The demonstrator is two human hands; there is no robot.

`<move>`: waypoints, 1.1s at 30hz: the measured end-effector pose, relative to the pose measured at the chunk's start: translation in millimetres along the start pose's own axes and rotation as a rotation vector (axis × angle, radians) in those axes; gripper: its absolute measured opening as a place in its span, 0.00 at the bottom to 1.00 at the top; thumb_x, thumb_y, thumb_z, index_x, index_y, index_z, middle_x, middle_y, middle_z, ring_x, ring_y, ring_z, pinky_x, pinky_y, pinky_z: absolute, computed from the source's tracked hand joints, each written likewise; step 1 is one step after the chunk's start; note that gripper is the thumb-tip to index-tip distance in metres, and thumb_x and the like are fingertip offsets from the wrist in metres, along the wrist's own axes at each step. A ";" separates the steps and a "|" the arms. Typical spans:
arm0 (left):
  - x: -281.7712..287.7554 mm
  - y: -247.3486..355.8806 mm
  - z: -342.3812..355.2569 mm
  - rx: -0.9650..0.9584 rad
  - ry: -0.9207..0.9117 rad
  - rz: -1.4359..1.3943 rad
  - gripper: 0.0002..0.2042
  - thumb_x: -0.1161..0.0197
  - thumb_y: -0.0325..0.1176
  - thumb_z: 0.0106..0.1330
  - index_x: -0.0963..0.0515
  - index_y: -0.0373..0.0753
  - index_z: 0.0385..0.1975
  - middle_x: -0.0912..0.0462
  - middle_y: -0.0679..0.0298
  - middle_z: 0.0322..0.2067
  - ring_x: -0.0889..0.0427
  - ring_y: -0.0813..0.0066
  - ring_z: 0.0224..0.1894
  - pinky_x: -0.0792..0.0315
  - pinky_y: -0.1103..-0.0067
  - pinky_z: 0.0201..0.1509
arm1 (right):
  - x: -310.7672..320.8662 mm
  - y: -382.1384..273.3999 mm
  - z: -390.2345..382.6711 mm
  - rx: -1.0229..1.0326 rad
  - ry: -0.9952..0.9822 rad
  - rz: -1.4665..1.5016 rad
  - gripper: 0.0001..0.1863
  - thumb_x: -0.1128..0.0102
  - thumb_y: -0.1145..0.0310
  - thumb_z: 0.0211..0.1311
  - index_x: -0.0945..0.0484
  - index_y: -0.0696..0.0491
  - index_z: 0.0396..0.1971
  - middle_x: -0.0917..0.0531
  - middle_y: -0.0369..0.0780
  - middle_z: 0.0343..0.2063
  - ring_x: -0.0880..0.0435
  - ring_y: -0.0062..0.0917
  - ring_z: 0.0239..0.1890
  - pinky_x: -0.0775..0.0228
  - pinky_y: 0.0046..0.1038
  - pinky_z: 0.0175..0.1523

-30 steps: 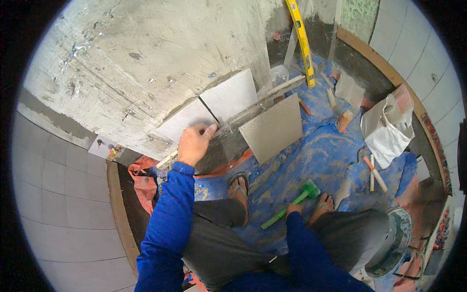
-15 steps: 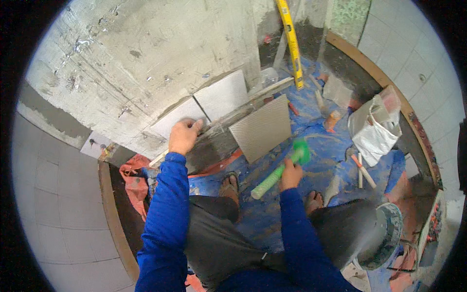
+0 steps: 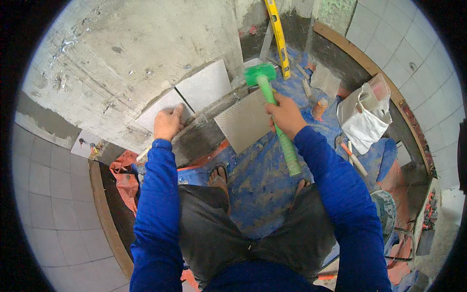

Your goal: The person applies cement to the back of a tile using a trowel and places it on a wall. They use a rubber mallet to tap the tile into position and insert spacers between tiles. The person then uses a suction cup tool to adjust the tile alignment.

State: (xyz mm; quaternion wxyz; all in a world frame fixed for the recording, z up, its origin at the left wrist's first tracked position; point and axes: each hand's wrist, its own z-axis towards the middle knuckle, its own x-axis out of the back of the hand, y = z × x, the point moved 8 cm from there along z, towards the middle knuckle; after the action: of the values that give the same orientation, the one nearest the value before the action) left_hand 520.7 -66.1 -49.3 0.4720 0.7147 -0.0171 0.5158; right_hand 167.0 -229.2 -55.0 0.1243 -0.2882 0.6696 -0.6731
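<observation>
My right hand (image 3: 288, 115) is wrapped round the pale green handle of a mallet (image 3: 260, 74), whose green head is raised near the right end of the wall tiles. At the foot of the bare wall, two white tiles stand side by side with a dark gap between them. My left hand (image 3: 168, 122), fingers curled, presses on the lower edge of the left white tile (image 3: 154, 111) and covers part of it. The right white tile (image 3: 204, 86) is untouched. Below the mallet, a ridged-back tile (image 3: 243, 121) leans against the ledge (image 3: 206, 116).
A yellow spirit level (image 3: 277, 39) stands upright near the far corner. On the blue tarp (image 3: 253, 194) are a white sack (image 3: 365, 117) and a hammer (image 3: 356, 158) at right. A bucket (image 3: 384, 211) stands beside my right arm. Wooden strips edge both sides.
My right hand has lifted the mallet from low over the tarp, up and forward toward the tiles. My left hand stays on the left tile. The whole view has shifted slightly.
</observation>
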 end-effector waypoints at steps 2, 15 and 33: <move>2.9 4.7 -3.7 -0.025 0.021 0.024 0.27 0.39 0.55 0.72 0.14 0.30 0.31 0.13 0.56 0.22 0.13 0.69 0.22 0.21 0.72 0.31 | -6.9 -8.6 -4.0 0.003 -0.024 0.062 0.12 0.41 0.69 0.68 0.25 0.62 0.45 0.24 0.38 0.28 0.23 0.22 0.16 0.30 0.29 0.19; 8.2 9.7 -8.4 -0.081 0.074 0.092 0.25 0.40 0.52 0.71 0.13 0.33 0.27 0.13 0.54 0.21 0.12 0.61 0.27 0.21 0.67 0.39 | -21.4 -36.2 -6.9 0.045 0.036 0.153 0.10 0.42 0.68 0.71 0.24 0.59 0.45 0.24 0.37 0.26 0.21 0.21 0.17 0.30 0.28 0.18; 7.9 13.0 -6.2 -0.086 0.057 0.140 0.25 0.38 0.54 0.69 0.11 0.35 0.28 0.13 0.53 0.22 0.11 0.55 0.30 0.20 0.65 0.43 | -28.0 -44.8 -8.1 0.074 -0.075 0.141 0.11 0.43 0.69 0.71 0.25 0.60 0.46 0.23 0.38 0.22 0.22 0.21 0.16 0.29 0.28 0.17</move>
State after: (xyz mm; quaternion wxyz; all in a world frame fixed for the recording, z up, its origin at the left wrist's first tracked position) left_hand 513.3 -65.4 -34.6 0.4655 0.6759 -0.0757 0.5663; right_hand 194.8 -203.8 -17.1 0.2070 -0.2603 0.6578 -0.6758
